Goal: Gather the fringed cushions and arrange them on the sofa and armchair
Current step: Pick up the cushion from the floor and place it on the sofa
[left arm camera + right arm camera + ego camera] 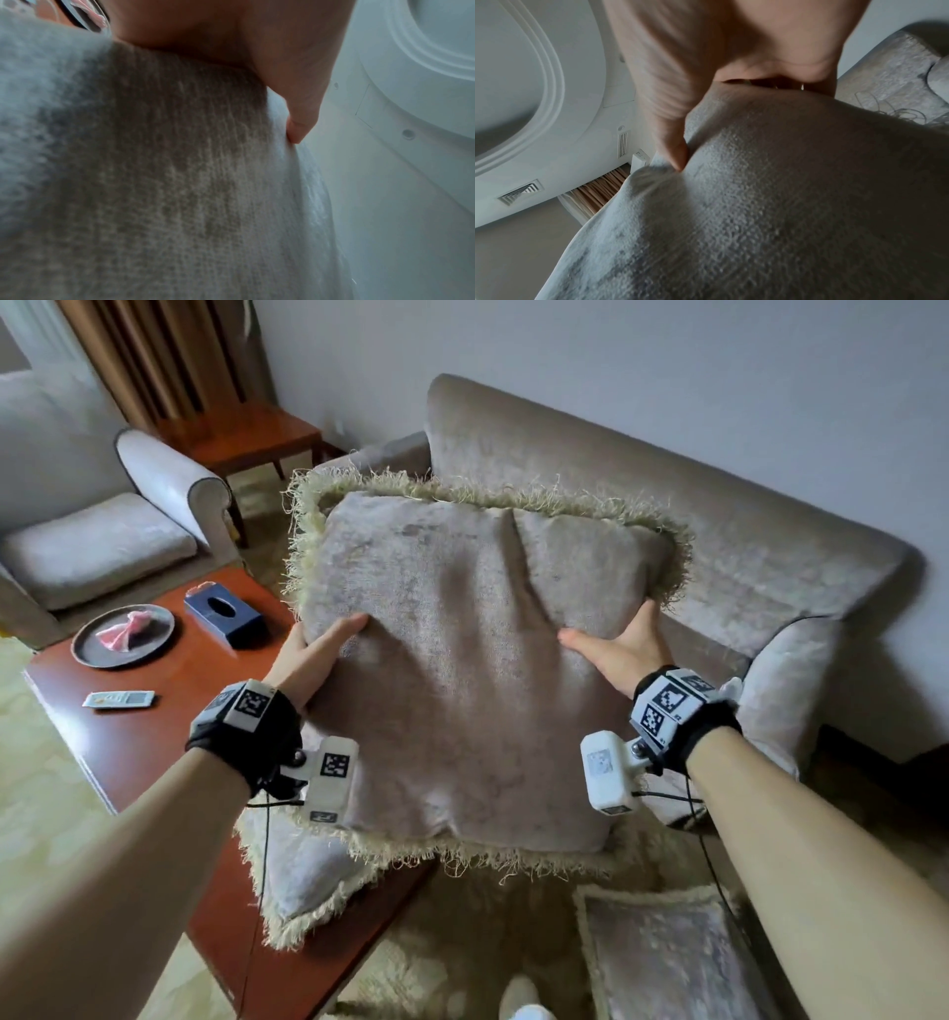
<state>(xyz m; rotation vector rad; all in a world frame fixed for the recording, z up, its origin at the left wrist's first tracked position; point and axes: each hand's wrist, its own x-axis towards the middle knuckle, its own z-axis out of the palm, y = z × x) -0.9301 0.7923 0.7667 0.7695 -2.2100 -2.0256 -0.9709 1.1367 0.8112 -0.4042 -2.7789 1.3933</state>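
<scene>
A grey-beige cushion with pale fringe [462, 660] is held up in the air in front of the sofa [667, 521]. My left hand [318, 654] grips its left edge, thumb on the front and fingers behind. My right hand [621, 644] grips the right edge the same way. In the left wrist view my thumb [300, 113] presses into the cushion fabric [154, 182]; in the right wrist view my thumb [672, 142] dents the fabric [782, 203]. A second fringed cushion [303, 875] lies on the table's near corner. A third fringed cushion [672, 958] lies low at the bottom right. The armchair [92, 526] stands at the left.
The red-brown coffee table [154, 742] at the left carries a round tray [123, 636] with something pink, a blue tissue box [223, 611] and a remote [119, 699]. A wooden side table [251, 436] stands between armchair and sofa, brown curtains behind it.
</scene>
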